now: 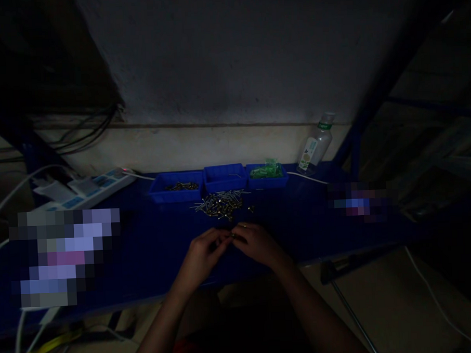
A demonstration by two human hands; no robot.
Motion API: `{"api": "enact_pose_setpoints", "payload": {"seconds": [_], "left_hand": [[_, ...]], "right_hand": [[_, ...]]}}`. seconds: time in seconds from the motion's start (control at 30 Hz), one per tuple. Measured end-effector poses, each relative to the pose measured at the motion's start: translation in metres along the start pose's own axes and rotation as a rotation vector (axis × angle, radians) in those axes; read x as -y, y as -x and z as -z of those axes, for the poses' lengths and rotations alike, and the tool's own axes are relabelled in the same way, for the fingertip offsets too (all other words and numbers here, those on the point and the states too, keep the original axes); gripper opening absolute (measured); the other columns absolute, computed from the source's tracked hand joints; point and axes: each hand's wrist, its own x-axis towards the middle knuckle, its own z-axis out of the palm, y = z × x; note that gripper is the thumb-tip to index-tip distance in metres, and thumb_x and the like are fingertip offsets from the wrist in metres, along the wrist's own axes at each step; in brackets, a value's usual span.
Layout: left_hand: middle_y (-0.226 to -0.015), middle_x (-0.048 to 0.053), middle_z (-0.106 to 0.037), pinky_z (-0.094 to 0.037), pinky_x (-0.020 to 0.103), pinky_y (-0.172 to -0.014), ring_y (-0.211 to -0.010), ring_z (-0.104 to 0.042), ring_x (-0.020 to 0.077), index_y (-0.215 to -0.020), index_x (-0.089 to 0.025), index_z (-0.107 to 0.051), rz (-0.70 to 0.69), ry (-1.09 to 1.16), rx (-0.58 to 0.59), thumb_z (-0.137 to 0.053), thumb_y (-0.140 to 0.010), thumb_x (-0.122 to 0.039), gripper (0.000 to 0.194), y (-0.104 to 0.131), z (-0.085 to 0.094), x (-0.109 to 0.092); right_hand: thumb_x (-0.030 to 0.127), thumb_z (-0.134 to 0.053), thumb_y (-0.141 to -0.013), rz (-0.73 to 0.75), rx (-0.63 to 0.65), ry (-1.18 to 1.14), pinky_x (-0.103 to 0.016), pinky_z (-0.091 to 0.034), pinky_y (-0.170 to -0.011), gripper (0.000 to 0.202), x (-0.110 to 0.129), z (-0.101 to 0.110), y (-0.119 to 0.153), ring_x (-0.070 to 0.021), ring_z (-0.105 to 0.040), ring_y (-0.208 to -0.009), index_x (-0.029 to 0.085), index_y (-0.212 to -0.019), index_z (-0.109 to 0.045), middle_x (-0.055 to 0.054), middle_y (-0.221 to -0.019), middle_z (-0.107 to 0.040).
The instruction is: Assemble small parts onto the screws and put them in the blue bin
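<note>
My left hand (206, 251) and my right hand (260, 243) meet at the fingertips over the front of the blue table (145, 253). Both are closed in a pinch around a small brassy metal piece (233, 236), mostly hidden by the fingers; the dim light hides its exact kind. Just beyond the hands lies a loose pile of small metal pieces (221, 203), with thin silvery shafts and brass-coloured parts. A few similar pieces (251, 209) sit apart at the pile's right.
Behind the pile stand a blue tray (154, 193) with brassy pieces, another (216, 185) with a thin pin, and a third (269, 183) holding a green plastic bag (267, 170). A clear bottle (316, 147) leans at the wall; a power strip (103, 185) with plugs lies left.
</note>
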Motion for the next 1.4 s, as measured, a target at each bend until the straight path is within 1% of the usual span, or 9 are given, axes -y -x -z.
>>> {"api": "enact_pose_setpoints", "payload": {"seconds": [0.13, 0.3, 0.43, 0.57, 0.73, 0.8, 0.93, 1.13, 1.4], "left_hand": [[-0.082, 0.002, -0.064, -0.045, 0.025, -0.07, -0.074, -0.058, 0.0144, -0.085, -0.017, -0.062, 0.006, -0.004, 0.0, -0.048, -0.084, -0.027, 0.017, 0.0, 0.0, 0.0], [-0.082, 0.002, -0.064, -0.044, 0.024, -0.069, -0.074, -0.058, 0.0147, -0.086, -0.018, -0.061, 0.013, -0.063, 0.019, -0.051, -0.081, -0.025, 0.013, 0.0, -0.002, -0.002], [-0.084, 0.003, -0.064, -0.044, 0.024, -0.068, -0.076, -0.059, 0.0159, -0.089, -0.019, -0.063, 0.025, -0.095, 0.007, -0.052, -0.082, -0.03, 0.016, -0.001, -0.003, 0.0], [-0.082, 0.003, -0.064, -0.044, 0.024, -0.067, -0.075, -0.059, 0.0156, -0.087, -0.018, -0.063, 0.016, -0.093, 0.025, -0.05, -0.083, -0.029, 0.017, 0.0, -0.003, 0.001], [-0.083, 0.003, -0.063, -0.044, 0.024, -0.069, -0.075, -0.058, 0.0149, -0.086, -0.017, -0.061, 0.029, -0.062, -0.01, -0.049, -0.084, -0.026, 0.016, 0.0, 0.0, 0.001], [-0.082, 0.003, -0.063, -0.044, 0.024, -0.07, -0.075, -0.058, 0.0148, -0.086, -0.017, -0.061, 0.036, -0.044, -0.017, -0.047, -0.085, -0.026, 0.017, 0.0, 0.0, 0.002], [-0.082, 0.002, -0.063, -0.043, 0.024, -0.07, -0.075, -0.058, 0.0146, -0.085, -0.017, -0.061, 0.028, -0.036, 0.003, -0.047, -0.085, -0.027, 0.017, 0.0, -0.001, 0.001], [-0.082, 0.002, -0.062, -0.043, 0.024, -0.068, -0.073, -0.058, 0.0144, -0.09, -0.018, -0.061, 0.055, -0.043, -0.019, -0.052, -0.084, -0.033, 0.019, 0.0, -0.003, -0.001], [-0.086, 0.004, -0.062, -0.043, 0.026, -0.072, -0.079, -0.058, 0.0158, -0.088, -0.018, -0.063, 0.011, -0.062, 0.055, -0.046, -0.087, -0.033, 0.022, 0.0, -0.002, -0.001]], "right_hand": [[0.015, -0.049, -0.086, -0.01, -0.022, -0.054, -0.022, -0.039, -0.073, 0.012, 0.003, 0.003, 0.0, -0.0116, -0.055, -0.08, 0.019, -0.088, -0.059, -0.001, -0.085, -0.06], [0.013, -0.049, -0.084, -0.053, 0.035, 0.078, -0.022, -0.038, -0.072, 0.012, 0.002, -0.002, -0.001, -0.0121, -0.055, -0.079, 0.019, -0.082, -0.059, -0.001, -0.081, -0.059], [0.018, -0.052, -0.083, -0.047, 0.032, 0.188, -0.022, -0.038, -0.07, 0.006, 0.003, -0.006, 0.0, -0.0132, -0.053, -0.078, 0.018, -0.079, -0.057, -0.002, -0.08, -0.058], [0.02, -0.052, -0.083, -0.03, 0.024, 0.211, -0.023, -0.039, -0.07, 0.008, 0.004, -0.006, 0.001, -0.0137, -0.053, -0.077, 0.018, -0.077, -0.057, -0.002, -0.079, -0.058], [0.022, -0.049, -0.087, -0.026, -0.023, 0.09, -0.023, -0.041, -0.076, 0.015, 0.003, -0.004, 0.001, -0.0139, -0.056, -0.084, 0.019, -0.098, -0.058, -0.003, -0.09, -0.061], [0.023, -0.047, -0.088, -0.016, -0.02, 0.046, -0.023, -0.041, -0.077, 0.017, 0.002, -0.004, 0.001, -0.0136, -0.057, -0.086, 0.02, -0.101, -0.058, -0.003, -0.093, -0.062], [0.02, -0.046, -0.089, -0.001, 0.007, 0.047, -0.024, -0.042, -0.078, 0.015, -0.001, -0.005, 0.0, -0.0139, -0.058, -0.087, 0.019, -0.096, -0.06, -0.004, -0.09, -0.063], [0.019, -0.05, -0.086, 0.0, -0.013, 0.168, -0.024, -0.042, -0.072, 0.01, -0.001, -0.009, 0.001, -0.0149, -0.058, -0.081, 0.018, -0.088, -0.06, -0.004, -0.085, -0.062], [0.022, -0.053, -0.085, 0.024, -0.022, 0.259, -0.023, -0.041, -0.069, 0.013, -0.001, -0.009, 0.002, -0.0134, -0.056, -0.074, 0.018, -0.074, -0.058, -0.002, -0.075, -0.06]]}}
